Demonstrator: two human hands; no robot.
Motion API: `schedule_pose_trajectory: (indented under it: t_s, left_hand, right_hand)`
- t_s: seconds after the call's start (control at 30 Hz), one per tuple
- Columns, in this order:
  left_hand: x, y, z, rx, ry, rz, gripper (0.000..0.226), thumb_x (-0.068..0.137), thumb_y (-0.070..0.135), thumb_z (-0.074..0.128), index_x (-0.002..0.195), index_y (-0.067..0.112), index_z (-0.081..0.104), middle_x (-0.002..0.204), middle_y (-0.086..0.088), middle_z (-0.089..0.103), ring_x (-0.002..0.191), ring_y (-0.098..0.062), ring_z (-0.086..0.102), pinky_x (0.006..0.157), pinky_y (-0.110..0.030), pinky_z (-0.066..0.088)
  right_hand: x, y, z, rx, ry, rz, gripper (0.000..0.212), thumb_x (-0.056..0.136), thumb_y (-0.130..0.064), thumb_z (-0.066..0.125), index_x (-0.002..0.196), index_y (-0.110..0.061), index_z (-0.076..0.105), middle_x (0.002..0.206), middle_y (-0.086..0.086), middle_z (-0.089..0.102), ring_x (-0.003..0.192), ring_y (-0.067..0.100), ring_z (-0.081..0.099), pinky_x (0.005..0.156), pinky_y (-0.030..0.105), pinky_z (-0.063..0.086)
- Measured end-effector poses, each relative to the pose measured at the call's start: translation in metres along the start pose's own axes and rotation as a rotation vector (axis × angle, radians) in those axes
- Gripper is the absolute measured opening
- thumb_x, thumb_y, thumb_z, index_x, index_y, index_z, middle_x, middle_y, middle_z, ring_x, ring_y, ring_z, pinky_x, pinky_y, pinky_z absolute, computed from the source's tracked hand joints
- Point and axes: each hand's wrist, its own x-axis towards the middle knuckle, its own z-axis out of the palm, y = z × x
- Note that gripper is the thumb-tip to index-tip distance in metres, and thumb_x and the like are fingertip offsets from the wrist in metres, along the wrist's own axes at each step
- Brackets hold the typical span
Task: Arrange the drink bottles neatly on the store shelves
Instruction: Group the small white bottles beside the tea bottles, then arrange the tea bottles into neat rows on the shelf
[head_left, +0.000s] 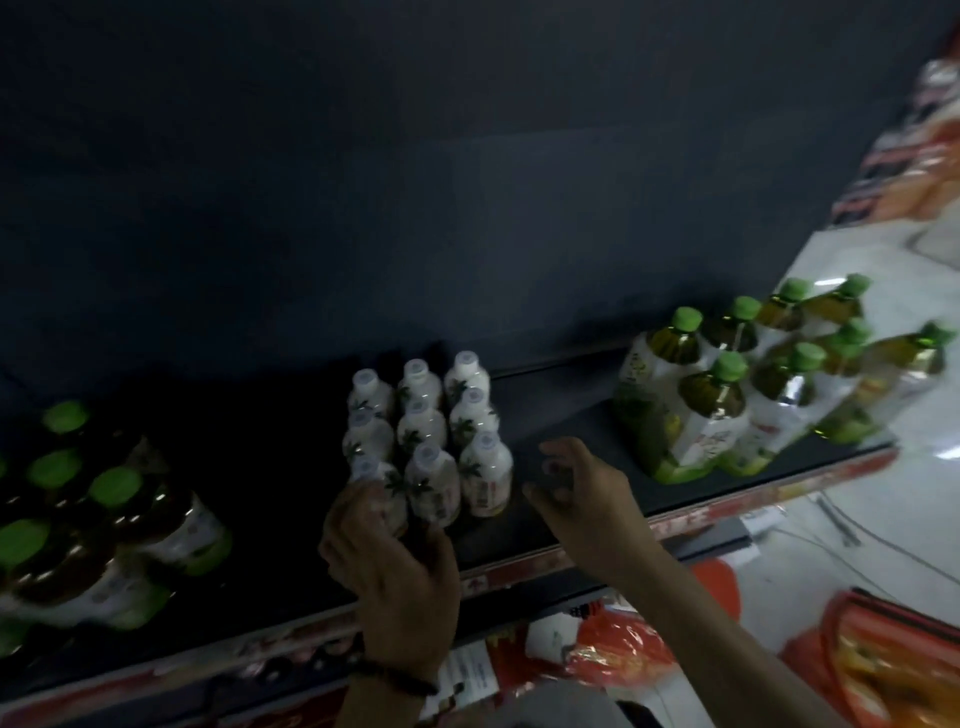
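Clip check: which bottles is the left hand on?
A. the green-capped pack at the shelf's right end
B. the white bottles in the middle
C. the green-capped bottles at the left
B: the left hand grips the front corner of the white bottles mid-shelf, and the right hand hovers beside them holding nothing.

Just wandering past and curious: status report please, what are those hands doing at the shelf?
Left hand grips front-left white bottle of the block. Right hand open, hovering beside it, holding nothing. Green-capped packs either side, not touching.
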Motion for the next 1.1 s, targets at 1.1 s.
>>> schedule_pose_trajectory:
  t_s: [1.1]
  left_hand:
    - [0.026, 0.419, 0.271, 0.387, -0.756, 0.603, 0.054, 0.090, 0.059, 0.065, 0.134, 0.032, 0.048, 0.133, 0.000, 0.055, 0.120, -0.029, 0.054, 0.101, -0.049, 0.048]
  right_hand:
    - [0.074, 0.248, -0.435, -0.410, 0.011, 0.074, 0.079, 0.076, -0.041, 0.089, 0.143, -0.033, 0.049, 0.127, 0.000, 0.058, 0.101, 0.018, 0.063, 0.086, 0.035, 0.057]
